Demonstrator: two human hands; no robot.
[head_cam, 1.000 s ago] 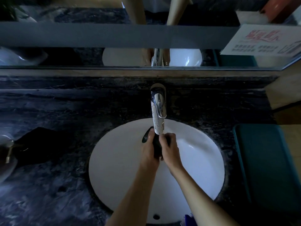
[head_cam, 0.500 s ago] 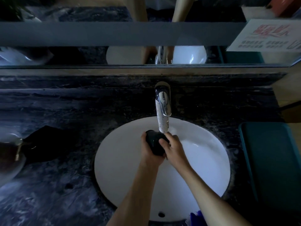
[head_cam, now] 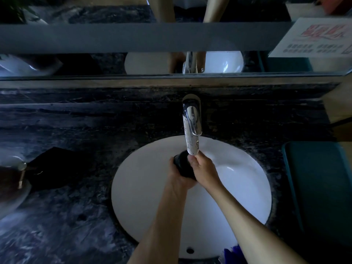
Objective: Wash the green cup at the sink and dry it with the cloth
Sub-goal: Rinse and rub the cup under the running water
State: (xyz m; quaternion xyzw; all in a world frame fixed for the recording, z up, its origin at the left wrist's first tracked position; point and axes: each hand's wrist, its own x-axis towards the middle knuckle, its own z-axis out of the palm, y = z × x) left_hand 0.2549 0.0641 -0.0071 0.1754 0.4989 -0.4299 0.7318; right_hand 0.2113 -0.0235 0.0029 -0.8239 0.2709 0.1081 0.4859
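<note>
Both hands are together over the white basin point(head_cam: 144, 197), right under the spout of the chrome tap point(head_cam: 191, 128). The cup point(head_cam: 183, 164) sits between them, looking almost black in this dim light, its rim end pointing up and away toward the back of the basin, just below the tip of the spout. The left hand point(head_cam: 176, 178) is wrapped around the cup from the left and underneath, fingers closed on its body. The right hand point(head_cam: 204, 171) is closed over it from the right, with the thumb point(head_cam: 191, 161) lying across the cup near its rim. Whether water is running I can't make out; the spout itself is speckled with drops. The basin is set into a dark marbled counter point(head_cam: 66, 225), nearer its front edge, and the tap stands at the back of the basin. On the left part of the counter, well apart from the basin, lies a dark cloth point(head_cam: 55, 168), crumpled, with one corner sticking up toward the wall. At the counter's far left edge there is a second pale basin point(head_cam: 13, 202), only partly in sight and blurred. On the right end rests a teal tray point(head_cam: 320, 187). Along the back edge runs a mirror point(head_cam: 95, 63) that shows the basin and both forearms, and a printed white sign point(head_cam: 314, 39) is stuck at its right.
</note>
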